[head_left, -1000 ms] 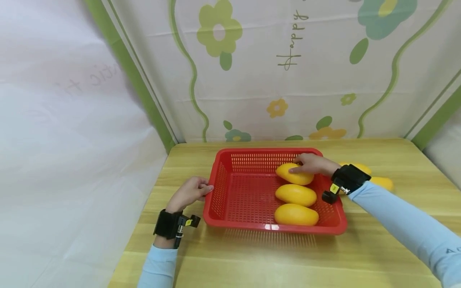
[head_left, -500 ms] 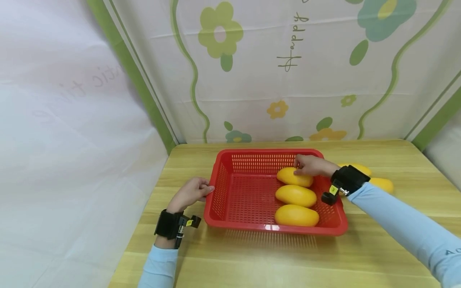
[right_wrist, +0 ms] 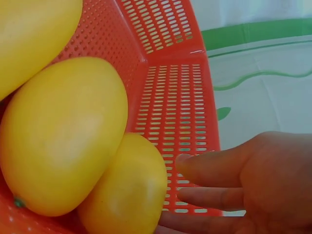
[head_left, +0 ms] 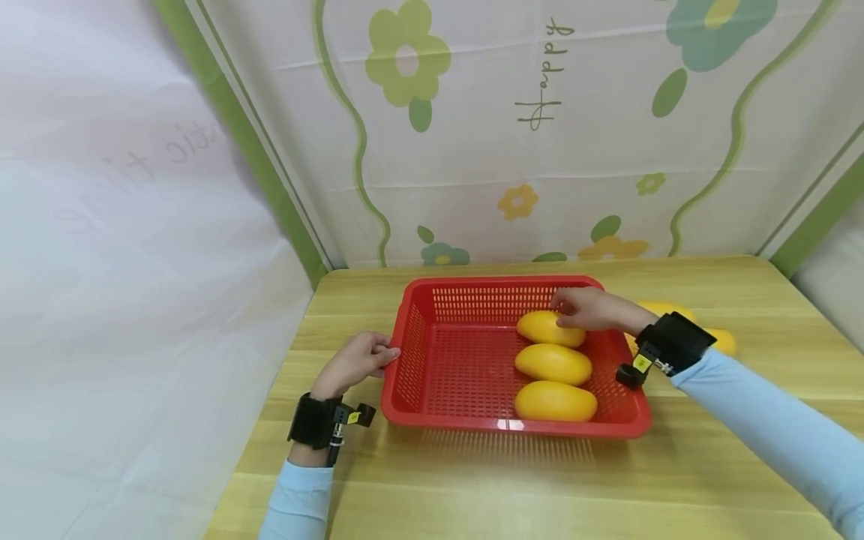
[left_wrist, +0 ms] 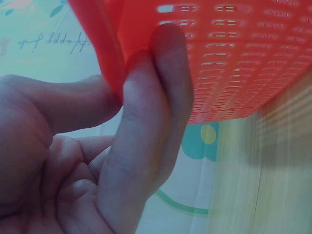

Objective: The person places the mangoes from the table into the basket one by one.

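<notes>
A red slotted plastic basket sits on the wooden table. My left hand pinches its left rim; in the left wrist view the thumb is inside and fingers lie against the outer wall. Three yellow mangoes lie in a column in the basket's right half: a back one, a middle one and a front one. Over the back mango hovers my right hand, its fingers loosely extended. The right wrist view shows a gap between its thumb and that mango, with nothing held.
More yellow mangoes lie on the table right of the basket, partly hidden by the right wrist. A floral cloth hangs behind the table, and a white cloth hangs at the left.
My right hand has lowered the back mango into the basket, let it go and shifted slightly right. The left hand keeps its hold on the rim.
</notes>
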Demonstrator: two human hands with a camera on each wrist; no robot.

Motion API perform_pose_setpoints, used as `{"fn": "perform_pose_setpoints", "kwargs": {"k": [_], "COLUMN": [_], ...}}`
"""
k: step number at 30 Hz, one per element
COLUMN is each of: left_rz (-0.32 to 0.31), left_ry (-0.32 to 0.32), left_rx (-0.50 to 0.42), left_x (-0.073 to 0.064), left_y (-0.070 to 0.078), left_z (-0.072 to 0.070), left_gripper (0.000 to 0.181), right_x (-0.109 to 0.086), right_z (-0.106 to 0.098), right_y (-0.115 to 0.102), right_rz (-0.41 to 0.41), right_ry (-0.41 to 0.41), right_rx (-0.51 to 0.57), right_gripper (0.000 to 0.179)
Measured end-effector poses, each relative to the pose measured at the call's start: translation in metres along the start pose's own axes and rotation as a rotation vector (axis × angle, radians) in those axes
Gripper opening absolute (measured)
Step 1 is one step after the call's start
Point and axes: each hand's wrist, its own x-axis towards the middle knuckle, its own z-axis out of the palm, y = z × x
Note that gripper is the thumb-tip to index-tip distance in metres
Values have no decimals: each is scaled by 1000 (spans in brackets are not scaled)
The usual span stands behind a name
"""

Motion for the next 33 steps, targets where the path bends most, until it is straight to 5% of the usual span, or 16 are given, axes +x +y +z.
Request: {"fn": "perform_pose_setpoints", "kwargs": {"k": [14, 33], "left_rz": [23, 31], "left_ry": [-41, -58], "left_rx": [-27, -44], "left_x": [2, 5], "left_y": [-8, -7], "left_z": [0, -5], "left_gripper": [26, 26], "right_x": [-13, -30], "right_z": [-5, -17], "right_y": [8, 18], "right_rz": [-79, 0], "right_ry": [124, 150], "right_rx": [11, 160], "right_gripper": [24, 14]}}
